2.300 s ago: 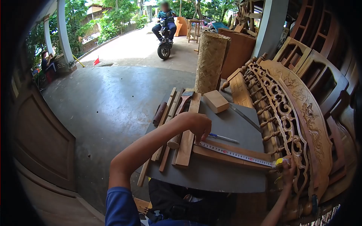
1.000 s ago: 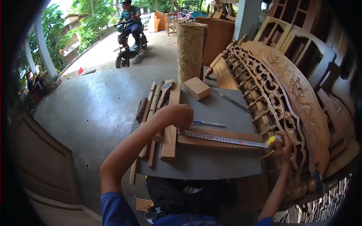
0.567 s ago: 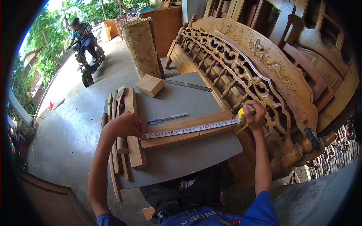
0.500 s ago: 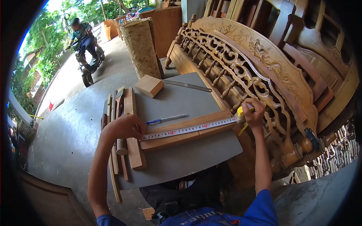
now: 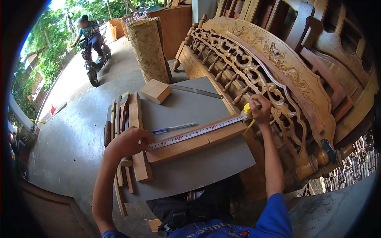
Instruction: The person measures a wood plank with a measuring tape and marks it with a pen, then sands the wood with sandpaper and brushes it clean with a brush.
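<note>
A tape measure's white blade [image 5: 190,134] is stretched along the top of a brown wooden block [image 5: 198,146] lying across the grey table. At the blade's left end, my left hand [image 5: 131,141] is closed, fingers pinched at the tape's tip by the block's end. My right hand [image 5: 260,108] grips the yellow tape measure case [image 5: 247,108] just past the block's right end. A thin dark line crosses the block's front face right of its middle. Behind the block lies a blue-and-white pen [image 5: 174,128].
Wooden strips and a longer board [image 5: 141,158] lie beside my left hand. A wood block [image 5: 156,91] and a metal ruler [image 5: 195,91] rest at the table's far side. A carved wooden bench [image 5: 254,67] stands at right. A person rides a motorbike [image 5: 93,65] beyond.
The tape case and my right hand have moved slightly left and away from me. The block's right end has shifted the same way, baring more of its front face. The motorbike has come closer.
</note>
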Available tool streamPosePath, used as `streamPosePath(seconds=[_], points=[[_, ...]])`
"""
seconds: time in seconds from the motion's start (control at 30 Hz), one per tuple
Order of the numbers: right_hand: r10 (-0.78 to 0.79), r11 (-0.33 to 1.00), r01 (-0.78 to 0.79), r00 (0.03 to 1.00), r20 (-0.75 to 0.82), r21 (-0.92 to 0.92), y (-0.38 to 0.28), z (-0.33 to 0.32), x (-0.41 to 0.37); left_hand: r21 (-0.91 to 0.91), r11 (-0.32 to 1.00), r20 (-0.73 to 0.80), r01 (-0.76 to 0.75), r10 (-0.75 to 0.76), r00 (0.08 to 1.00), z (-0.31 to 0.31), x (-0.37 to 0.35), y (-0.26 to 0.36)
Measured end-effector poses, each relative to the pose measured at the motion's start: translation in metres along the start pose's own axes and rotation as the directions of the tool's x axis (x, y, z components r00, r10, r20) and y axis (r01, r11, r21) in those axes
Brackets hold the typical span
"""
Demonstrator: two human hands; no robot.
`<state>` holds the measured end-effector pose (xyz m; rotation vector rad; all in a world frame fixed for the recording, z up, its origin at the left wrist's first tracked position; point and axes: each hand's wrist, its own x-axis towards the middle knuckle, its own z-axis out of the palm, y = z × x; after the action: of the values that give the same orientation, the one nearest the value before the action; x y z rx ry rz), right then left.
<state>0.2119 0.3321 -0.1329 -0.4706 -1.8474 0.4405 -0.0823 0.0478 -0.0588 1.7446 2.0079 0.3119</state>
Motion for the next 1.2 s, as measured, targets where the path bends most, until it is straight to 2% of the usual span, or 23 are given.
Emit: streamPosePath(seconds=[0.17, 0.27, 0.43, 0.57, 0.63, 0.73, 0.87, 1.07, 1.1, 1.2], points=[[-0.042, 0.999, 0.042, 0.999, 0.01, -0.024, 0.0, -0.003, -0.001, 0.045, 0.999, -0.044, -0.008, 0.01, 0.999, 0.001, 0.001, -0.003], [-0.052, 0.999, 0.052, 0.999, 0.012, -0.013, 0.0, -0.004, 0.003, 0.055, 0.996, -0.002, 0.07, -0.07, 0.998, -0.005, 0.002, 0.006], [0.01, 1.0, -0.01, 1.0, -0.008, -0.01, 0.01, -0.008, 0.002, 0.101, 0.993, -0.01, 0.059, -0.058, 0.998, -0.003, -0.001, 0.005], [-0.01, 1.0, 0.01, 1.0, 0.029, -0.026, 0.0, -0.004, 0.004, 0.139, 0.99, -0.021, 0.037, -0.035, 0.999, -0.002, -0.003, 0.004], [-0.052, 0.998, 0.052, 0.998, 0.032, -0.021, -0.006, 0.001, 0.003, 0.118, 0.991, -0.011, 0.059, -0.058, 0.998, -0.002, -0.002, 0.006], [-0.03, 0.999, 0.031, 0.999, 0.029, -0.021, -0.009, 0.0, 0.002, 0.089, 0.993, -0.015, 0.071, -0.07, 0.997, -0.001, -0.002, 0.004], [-0.104, 0.992, 0.106, 0.994, 0.031, -0.067, -0.006, 0.0, 0.001, 0.059, 0.993, -0.032, 0.098, -0.096, 0.995, -0.003, -0.002, 0.007], [-0.144, 0.983, 0.148, 0.989, 0.042, -0.105, -0.012, 0.003, 0.001, 0.031, 0.998, -0.083, 0.061, -0.059, 0.995, 0.0, -0.003, 0.011], [-0.138, 0.984, 0.142, 0.989, 0.046, -0.107, -0.012, 0.002, 0.001, 0.065, 0.998, -0.126, 0.013, -0.004, 0.992, 0.004, -0.003, 0.009], [-0.135, 0.984, 0.14, 0.989, 0.054, -0.109, -0.012, 0.003, 0.001, 0.216, 0.975, -0.055, 0.054, -0.044, 0.998, 0.001, 0.002, 0.015]])
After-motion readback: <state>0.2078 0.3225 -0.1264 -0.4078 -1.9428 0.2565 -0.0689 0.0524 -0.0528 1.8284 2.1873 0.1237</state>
